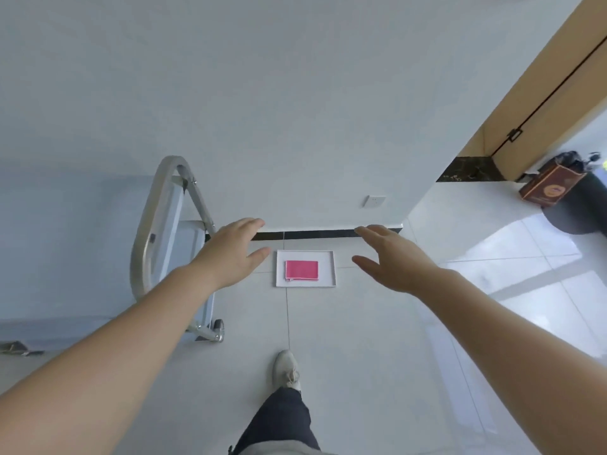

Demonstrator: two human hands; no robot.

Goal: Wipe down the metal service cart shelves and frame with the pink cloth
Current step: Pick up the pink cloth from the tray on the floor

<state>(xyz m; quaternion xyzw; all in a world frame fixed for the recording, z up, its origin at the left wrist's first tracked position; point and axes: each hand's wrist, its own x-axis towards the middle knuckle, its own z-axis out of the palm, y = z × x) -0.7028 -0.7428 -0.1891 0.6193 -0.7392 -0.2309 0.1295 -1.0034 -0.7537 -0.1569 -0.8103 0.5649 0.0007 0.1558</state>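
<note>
Both hands reach forward with straight, relaxed fingers and hold nothing. The left hand has its fingers together and its thumb apart, pointing toward the wall. The right hand mirrors it, palm turned inward, thumb spread below the fingers. Both bare forearms stretch back toward the lower corners of the view.

Between the two hands, lower down on the floor, lies a white tray set close to the dark baseboard. The pink cloth rests folded into a neat rectangle in the middle of the tray, touched by neither hand.

The metal cart stands at the left, just beside the left forearm, with its rounded handle bar on top and a caster wheel on the tiles.

One pale shoe and a dark trouser leg show below the tray. A wall socket sits above the baseboard. At the far right stand a wooden door, a brown box and a black bin.
</note>
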